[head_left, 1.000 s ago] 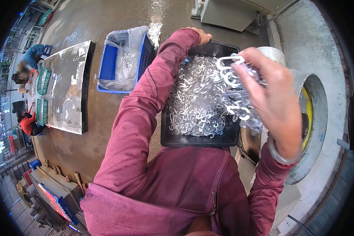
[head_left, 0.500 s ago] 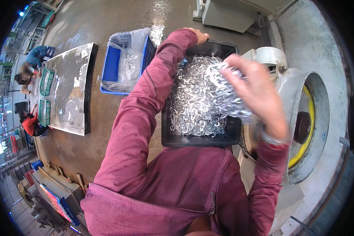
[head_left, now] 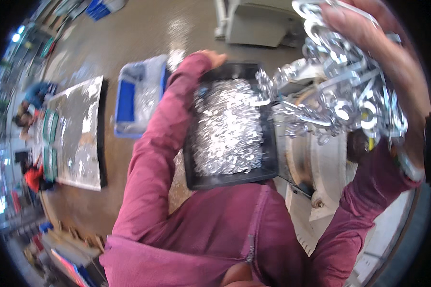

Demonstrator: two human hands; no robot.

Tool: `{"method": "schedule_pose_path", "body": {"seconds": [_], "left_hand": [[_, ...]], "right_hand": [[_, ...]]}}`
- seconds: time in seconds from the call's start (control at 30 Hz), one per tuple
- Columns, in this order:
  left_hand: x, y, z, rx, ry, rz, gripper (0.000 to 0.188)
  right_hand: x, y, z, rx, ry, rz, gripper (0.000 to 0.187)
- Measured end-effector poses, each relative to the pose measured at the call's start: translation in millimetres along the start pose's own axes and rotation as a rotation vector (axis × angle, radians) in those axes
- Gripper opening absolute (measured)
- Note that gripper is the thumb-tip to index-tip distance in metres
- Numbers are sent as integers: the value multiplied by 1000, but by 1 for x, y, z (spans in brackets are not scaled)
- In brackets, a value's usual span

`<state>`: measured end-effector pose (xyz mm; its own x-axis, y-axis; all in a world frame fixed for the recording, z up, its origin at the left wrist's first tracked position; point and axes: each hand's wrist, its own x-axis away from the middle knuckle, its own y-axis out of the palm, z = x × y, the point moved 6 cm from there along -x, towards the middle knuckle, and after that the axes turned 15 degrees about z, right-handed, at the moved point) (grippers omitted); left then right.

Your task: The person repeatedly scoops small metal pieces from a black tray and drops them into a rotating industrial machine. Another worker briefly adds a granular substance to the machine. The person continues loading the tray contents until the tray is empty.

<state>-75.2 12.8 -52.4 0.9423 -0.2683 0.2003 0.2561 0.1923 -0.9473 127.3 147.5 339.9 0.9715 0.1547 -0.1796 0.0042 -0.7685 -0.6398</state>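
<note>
A black tray (head_left: 270, 162) full of small shiny metal parts (head_left: 227, 129) rests against my chest. My left hand (head_left: 213, 58) grips the tray's far rim, my maroon sleeve running along its left side. My right hand (head_left: 368, 43) is raised high at the upper right, shut on a tangled bunch of metal parts (head_left: 342, 103) that hangs over the round opening of a white drum machine (head_left: 321, 167). A band sits on my right wrist.
A blue bin (head_left: 129, 103) lined with clear plastic stands on the floor to the left. Further left lies a table (head_left: 79, 134) spread with metal parts, with people working at it. A grey cabinet (head_left: 258, 24) stands at the top.
My right hand has lifted a bunch of metal parts out of the tray and moved it up and right, over the drum machine. My left hand stays on the tray's far rim.
</note>
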Motion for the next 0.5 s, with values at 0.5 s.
{"method": "schedule_pose_path", "body": {"seconds": [0.5], "left_hand": [[6, 0, -1, -313, 143, -44, 41]], "right_hand": [[16, -237, 54, 133, 10, 448, 18]]}}
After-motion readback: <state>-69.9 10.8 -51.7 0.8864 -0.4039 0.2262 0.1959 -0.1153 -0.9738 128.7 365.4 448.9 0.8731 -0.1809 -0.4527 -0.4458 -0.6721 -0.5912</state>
